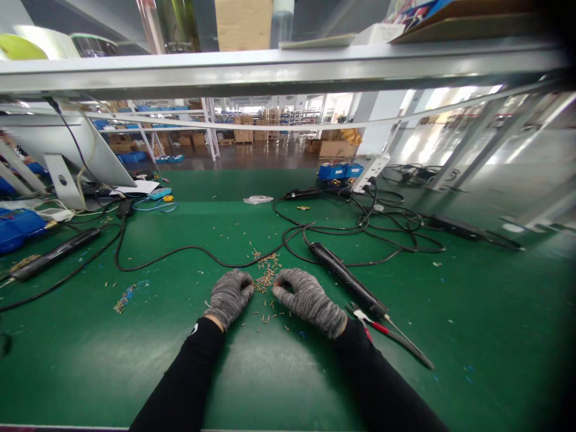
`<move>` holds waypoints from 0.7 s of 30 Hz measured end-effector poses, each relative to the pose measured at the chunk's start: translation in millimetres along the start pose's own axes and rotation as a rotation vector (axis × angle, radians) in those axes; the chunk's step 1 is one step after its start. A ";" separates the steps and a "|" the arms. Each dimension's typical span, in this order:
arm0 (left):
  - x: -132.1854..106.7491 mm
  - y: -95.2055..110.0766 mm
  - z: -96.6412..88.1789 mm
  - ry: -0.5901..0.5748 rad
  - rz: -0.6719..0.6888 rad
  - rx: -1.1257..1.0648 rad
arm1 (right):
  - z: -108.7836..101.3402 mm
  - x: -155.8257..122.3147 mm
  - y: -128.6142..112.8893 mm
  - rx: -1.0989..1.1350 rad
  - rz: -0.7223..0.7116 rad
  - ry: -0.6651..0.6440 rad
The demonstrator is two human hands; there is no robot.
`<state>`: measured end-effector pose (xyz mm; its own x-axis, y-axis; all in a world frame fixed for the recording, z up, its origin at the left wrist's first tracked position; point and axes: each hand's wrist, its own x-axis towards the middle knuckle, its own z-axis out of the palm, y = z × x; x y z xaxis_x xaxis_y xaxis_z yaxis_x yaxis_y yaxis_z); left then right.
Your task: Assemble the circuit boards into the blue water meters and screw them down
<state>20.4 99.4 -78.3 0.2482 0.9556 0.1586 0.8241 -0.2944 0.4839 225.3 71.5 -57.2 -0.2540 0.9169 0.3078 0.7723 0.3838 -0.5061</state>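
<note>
Grey knitted gloves cover my left hand and right hand, placed either side of a loose heap of small coppery pieces, probably screws, on the green bench. Left fingers: curled inward, tips bunched at the heap's edge. Right fingers: bent, thumb close to forefinger, at the opposite edge. Whether either grips a piece, I cannot tell.

Progress: I judge the handling under way and largely outstanding, since the heap lies unsorted with strays around it. A smaller cluster lies apart to the left; whether it counts as finished, I cannot establish. The black powered driver, right of the heap, lies unheld.
</note>
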 end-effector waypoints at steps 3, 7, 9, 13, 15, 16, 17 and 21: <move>-0.5 1.3 0.0 0.004 0.001 -0.007 | 1.1 0.9 0.4 0.002 -0.002 0.012; -0.6 2.4 0.5 -0.006 0.025 -0.024 | 2.2 1.7 2.0 -0.001 0.000 0.021; -0.5 3.4 0.7 -0.014 0.031 -0.026 | 2.6 1.6 2.2 -0.003 0.000 0.016; 0.1 5.3 1.1 -0.014 0.003 -0.034 | 2.4 1.0 1.7 -0.007 0.003 0.008; 0.8 5.2 1.2 -0.012 -0.017 -0.050 | 2.4 0.8 2.2 -0.006 0.003 0.006; 1.3 4.8 0.8 -0.011 -0.029 -0.063 | 2.5 0.9 2.8 -0.004 0.003 0.005; 1.8 4.2 -0.1 -0.011 -0.042 -0.080 | 2.7 1.0 3.7 -0.003 0.004 0.007; 0.3 3.1 -10.2 -0.047 -0.039 -0.199 | 3.2 2.3 7.5 -0.003 0.025 0.027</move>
<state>17.9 98.7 -67.9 0.2452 0.9645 0.0978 0.7179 -0.2485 0.6503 228.6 76.9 -62.8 -0.2185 0.9229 0.3169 0.7802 0.3603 -0.5114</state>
